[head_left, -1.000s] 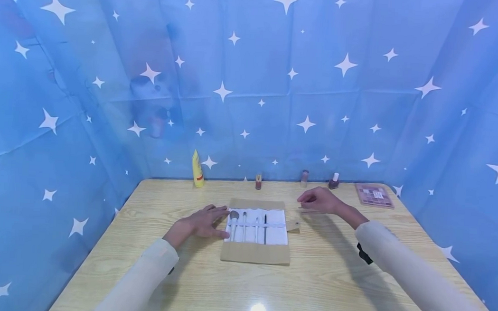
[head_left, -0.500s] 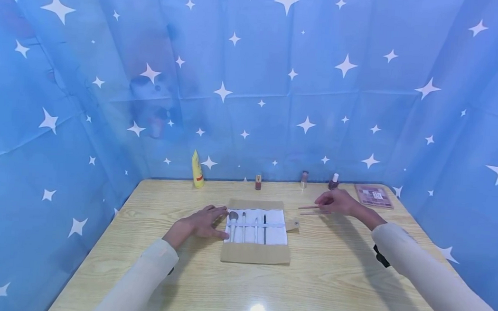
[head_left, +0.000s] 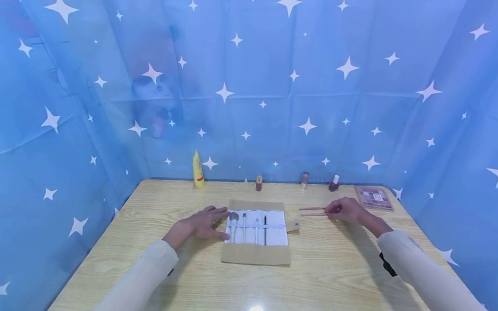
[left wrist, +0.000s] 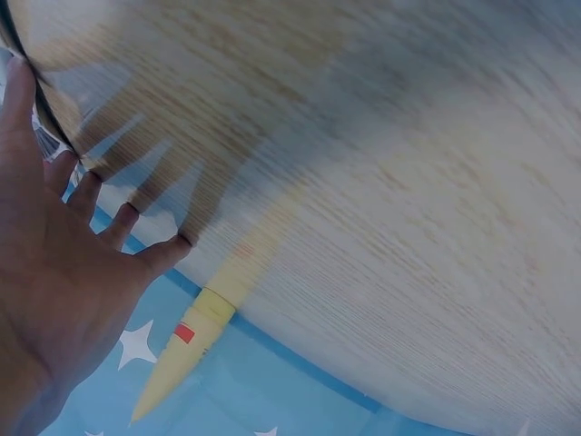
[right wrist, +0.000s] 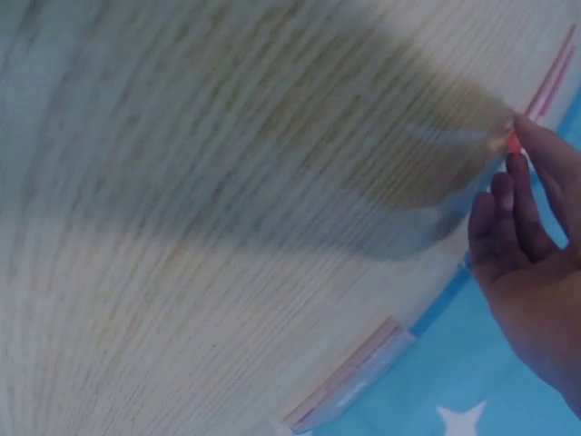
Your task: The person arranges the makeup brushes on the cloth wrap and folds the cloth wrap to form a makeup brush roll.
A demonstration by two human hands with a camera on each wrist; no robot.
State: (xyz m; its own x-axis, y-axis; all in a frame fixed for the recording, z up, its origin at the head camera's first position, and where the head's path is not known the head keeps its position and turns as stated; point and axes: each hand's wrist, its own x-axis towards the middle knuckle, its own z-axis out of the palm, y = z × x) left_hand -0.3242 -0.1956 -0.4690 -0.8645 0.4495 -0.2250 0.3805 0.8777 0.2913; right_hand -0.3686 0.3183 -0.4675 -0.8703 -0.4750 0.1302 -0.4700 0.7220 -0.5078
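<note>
An unrolled brown fabric brush roll (head_left: pixel 256 254) with a white lining lies mid-table. Its strap holds a large powder brush (head_left: pixel 234 218), slimmer white-handled brushes and a dark thin stick (head_left: pixel 265 230). My left hand (head_left: pixel 203 223) rests at the roll's left edge, fingers spread. To the right of the roll, two slim pink sticks (head_left: pixel 313 208) lie almost parallel; their kind is too small to tell. Thumb and forefinger of my right hand (head_left: pixel 350 211) pinch the right end of one. An orange-red tip (right wrist: pixel 514 143) shows between those fingertips in the right wrist view.
Along the back edge stand a yellow tube (head_left: pixel 198 171), a small red bottle (head_left: pixel 258 183), a pinkish bottle (head_left: pixel 305 181) and a dark nail polish bottle (head_left: pixel 334 183). A makeup palette (head_left: pixel 375 198) lies at the back right corner. A starred blue curtain (head_left: pixel 253 79) encloses the table.
My right hand has moved right and lower, from above the sticks' left part to their right end, uncovering both sticks. My left hand and the brush roll stay in place.
</note>
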